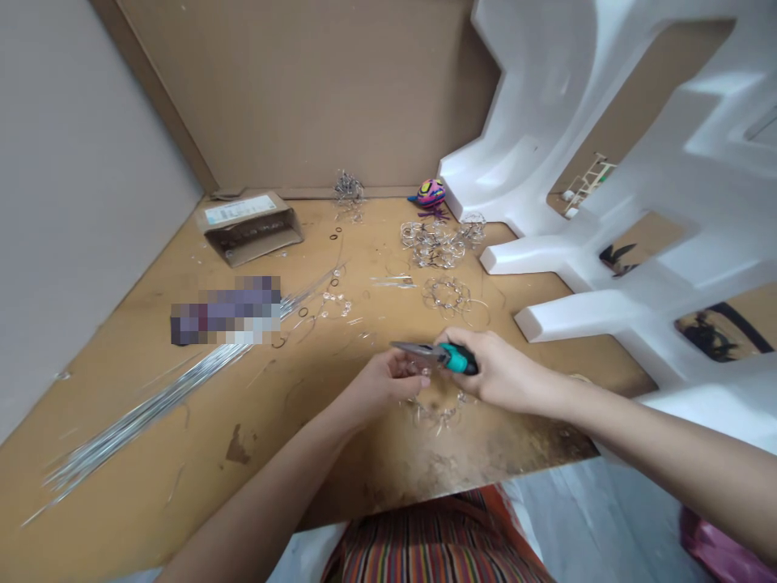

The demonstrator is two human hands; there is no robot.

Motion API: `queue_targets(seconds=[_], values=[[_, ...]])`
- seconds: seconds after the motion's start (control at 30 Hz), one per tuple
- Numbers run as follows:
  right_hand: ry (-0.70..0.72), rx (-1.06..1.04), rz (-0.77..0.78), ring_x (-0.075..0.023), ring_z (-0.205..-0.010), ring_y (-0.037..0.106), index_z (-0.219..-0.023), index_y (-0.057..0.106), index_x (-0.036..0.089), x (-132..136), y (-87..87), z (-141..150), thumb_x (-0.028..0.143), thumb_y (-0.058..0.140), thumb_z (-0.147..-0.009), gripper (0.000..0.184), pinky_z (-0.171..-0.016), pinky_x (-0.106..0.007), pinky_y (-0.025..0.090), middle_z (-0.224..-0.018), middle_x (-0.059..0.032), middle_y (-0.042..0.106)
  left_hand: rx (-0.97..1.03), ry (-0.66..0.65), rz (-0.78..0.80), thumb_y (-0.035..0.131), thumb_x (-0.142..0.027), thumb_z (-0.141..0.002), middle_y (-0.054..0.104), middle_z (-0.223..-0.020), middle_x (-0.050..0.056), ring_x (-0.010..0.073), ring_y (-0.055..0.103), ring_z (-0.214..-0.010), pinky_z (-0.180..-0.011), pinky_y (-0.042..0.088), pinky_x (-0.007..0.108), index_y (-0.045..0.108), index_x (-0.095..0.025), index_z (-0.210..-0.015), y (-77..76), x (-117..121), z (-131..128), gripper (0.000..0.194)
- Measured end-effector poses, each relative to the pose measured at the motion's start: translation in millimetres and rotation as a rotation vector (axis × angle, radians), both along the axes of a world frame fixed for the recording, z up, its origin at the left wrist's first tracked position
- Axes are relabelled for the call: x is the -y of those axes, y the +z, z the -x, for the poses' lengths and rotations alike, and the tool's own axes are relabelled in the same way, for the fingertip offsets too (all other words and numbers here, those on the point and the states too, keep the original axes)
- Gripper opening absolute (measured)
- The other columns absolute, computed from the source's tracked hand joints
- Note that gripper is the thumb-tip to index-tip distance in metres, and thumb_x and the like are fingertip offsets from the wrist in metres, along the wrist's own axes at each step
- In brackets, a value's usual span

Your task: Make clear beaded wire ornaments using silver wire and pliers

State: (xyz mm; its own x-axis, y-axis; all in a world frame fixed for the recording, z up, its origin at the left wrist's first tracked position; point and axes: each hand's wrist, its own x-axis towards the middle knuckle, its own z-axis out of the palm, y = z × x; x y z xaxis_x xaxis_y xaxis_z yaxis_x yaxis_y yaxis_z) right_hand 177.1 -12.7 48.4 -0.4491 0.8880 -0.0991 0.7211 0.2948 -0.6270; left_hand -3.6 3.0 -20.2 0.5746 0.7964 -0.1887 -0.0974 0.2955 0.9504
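Note:
My right hand (507, 374) is closed around the teal handles of a pair of long-nose pliers (434, 354), whose metal jaws point left. My left hand (384, 384) is curled just below the jaws, pinching a small wire and clear-bead piece (432, 409) that hangs down over the brown board (182, 453). What exactly sits between the fingertips is too small to make out.
A long bundle of straight wires (151, 409) lies diagonally at left. A small cardboard box (248, 227) sits at the back left. Finished wire-and-bead rings (434, 243) and a colourful toy (430, 194) lie at the back. White foam packing (607, 243) stands at right.

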Motion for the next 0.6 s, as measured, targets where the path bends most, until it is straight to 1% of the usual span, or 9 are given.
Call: queue_targets(seconds=[0.1,0.2,0.33,0.5,0.57,0.6], values=[[0.001,-0.152,0.086,-0.0117,-0.065,0.047,-0.083,0.05,0.018,-5,-0.7,-4,0.019,0.053,-0.073,0.011,-0.062,-0.024,0.038,-0.072,0.0014,0.053,-0.026,-0.005,0.023,0.072,-0.032,-0.064,0.058,-0.07,0.0,0.0111,0.051,-0.065,-0.062,0.037,0.023,0.062,-0.015,-0.075,0.6,0,0,0.023],[-0.02,-0.291,0.199,-0.0117,-0.068,0.048,-0.081,0.049,0.017,-7,-0.5,-7,0.018,0.054,-0.072,0.011,-0.065,-0.025,0.04,-0.075,0.0006,0.052,-0.016,-0.035,0.025,0.07,-0.033,-0.066,0.059,-0.074,0.0,0.011,0.051,-0.068,-0.064,0.037,0.023,0.063,-0.016,-0.076,3.2,1,2,0.022],[-0.071,-0.365,0.311,-0.0111,-0.067,0.046,-0.081,0.049,0.016,-7,0.3,-10,0.018,0.058,-0.071,0.013,-0.064,-0.025,0.038,-0.074,0.0012,0.05,0.003,-0.024,0.042,0.069,-0.031,-0.068,0.056,-0.072,-0.002,0.0084,0.047,-0.063,-0.059,0.035,0.02,0.062,-0.017,-0.078,2.4,2,1,0.02],[-0.164,-0.485,0.334,-0.0108,-0.067,0.045,-0.08,0.048,0.017,-8,4.7,-16,0.024,0.061,-0.071,0.017,-0.064,-0.025,0.038,-0.075,0.0012,0.049,0.028,-0.002,0.062,0.068,-0.03,-0.068,0.05,-0.064,-0.004,0.006,0.042,-0.055,-0.054,0.034,0.019,0.06,-0.017,-0.08,-1.8,1,1,0.019],[-0.181,-0.484,0.322,-0.011,-0.067,0.045,-0.08,0.048,0.017,-8,6.8,-19,0.025,0.062,-0.072,0.018,-0.064,-0.025,0.038,-0.076,0.0008,0.049,0.031,-0.015,0.069,0.068,-0.032,-0.068,0.049,-0.063,-0.004,0.0058,0.041,-0.053,-0.053,0.035,0.019,0.061,-0.017,-0.08,-1.4,2,1,0.021],[-0.167,-0.468,0.313,-0.0114,-0.068,0.046,-0.08,0.049,0.017,-7,7.5,-20,0.025,0.062,-0.072,0.018,-0.065,-0.025,0.038,-0.076,0.0005,0.05,0.023,-0.014,0.066,0.068,-0.033,-0.068,0.049,-0.063,-0.004,0.006,0.042,-0.053,-0.053,0.036,0.019,0.061,-0.016,-0.08,-0.7,2,0,0.022]])
